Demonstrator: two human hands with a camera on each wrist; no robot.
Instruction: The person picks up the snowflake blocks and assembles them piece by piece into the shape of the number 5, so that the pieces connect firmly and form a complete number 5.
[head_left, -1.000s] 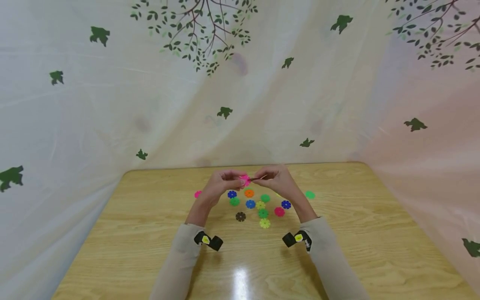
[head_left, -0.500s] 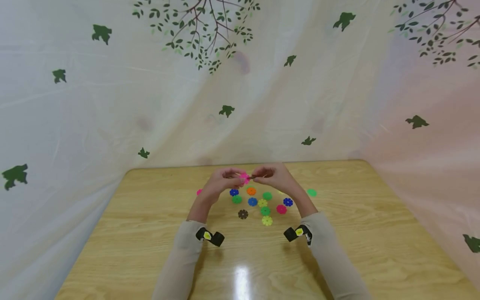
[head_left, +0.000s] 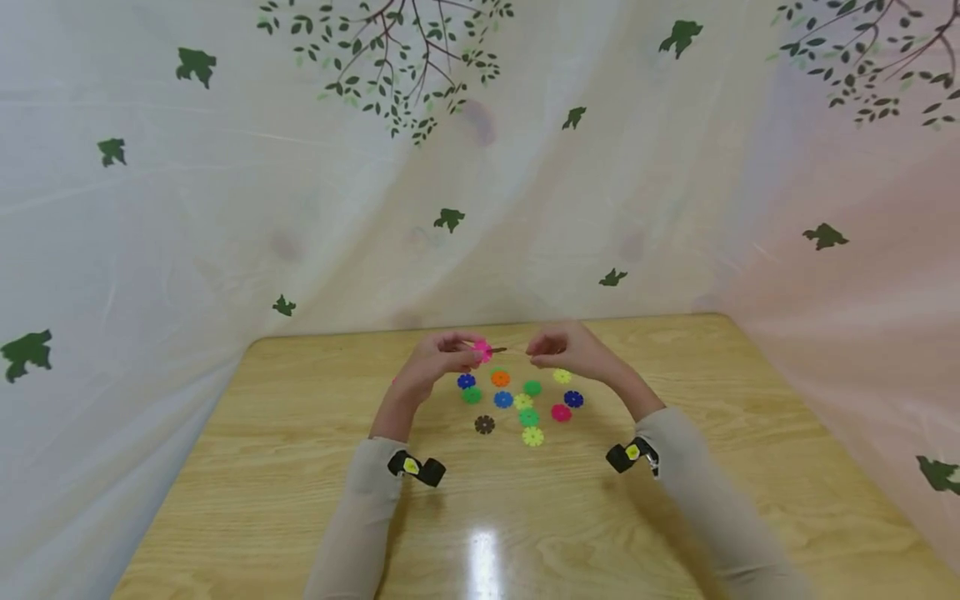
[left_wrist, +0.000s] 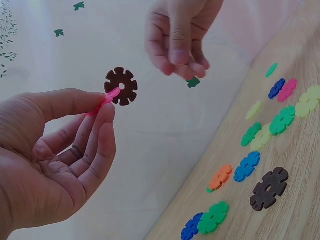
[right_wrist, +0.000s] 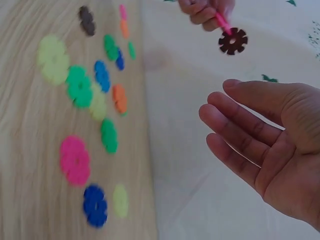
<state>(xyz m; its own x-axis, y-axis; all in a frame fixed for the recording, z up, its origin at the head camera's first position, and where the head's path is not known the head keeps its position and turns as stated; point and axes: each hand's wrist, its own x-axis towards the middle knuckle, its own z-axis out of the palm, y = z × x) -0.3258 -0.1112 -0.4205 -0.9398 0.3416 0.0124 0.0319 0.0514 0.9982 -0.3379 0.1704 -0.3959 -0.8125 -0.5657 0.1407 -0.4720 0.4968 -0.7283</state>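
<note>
Pale cloth [head_left: 525, 183] printed with dark green birds and leafy branches [head_left: 405, 58] hangs behind and around a light wood-grain table [head_left: 247, 467], whose near part carries a bright streak of reflected light. Two arms in beige sleeves reach across from the near side, each cuff bearing a black wrist device with a yellow mark.

Above the far part of the table, the left hand [head_left: 431, 362] pinches a bright pink notched flower disc [left_wrist: 111, 95] between thumb and fingertips, its other fingers loosely bent. Set crosswise to the pink piece and meeting it is a brown notched disc [left_wrist: 129, 95], on the right of the left hand; how deep the slots engage cannot be told. To the right, apart from both pieces, the right hand [head_left: 570, 348] hangs with fingers relaxed and slightly bent, thumb spread away from them.

Below the hands, more notched discs lie flat in a loose group. A lime-yellow disc [head_left: 533, 437] is nearest, with a green disc [head_left: 528, 417] just beyond it. A dark brown disc [head_left: 484, 425] lies left of these; a deep pink disc [head_left: 561, 412] and a dark blue disc [head_left: 573, 399] lie right. Farther back sits an orange disc [head_left: 500, 379].
</note>
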